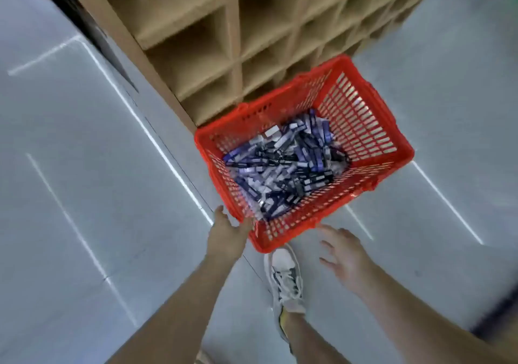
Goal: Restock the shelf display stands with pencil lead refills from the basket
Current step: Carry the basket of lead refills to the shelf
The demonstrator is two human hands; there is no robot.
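Head camera: pencil lead refills (283, 164) are lying heaped in the red basket (361, 128), sitting on the floor (84, 167) beside the cardboard shelf (232, 41). The left hand (228, 232) is touching its near corner, grip too blurred to tell; the right hand (343, 251) is hovering just beside, fingers spread.

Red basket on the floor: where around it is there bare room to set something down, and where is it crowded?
Bare grey floor lies left of the basket, beside the cardboard shelf, and right of it. Crowded: refills cover the basket's bottom; left hand, right hand and shoe crowd its near corner.
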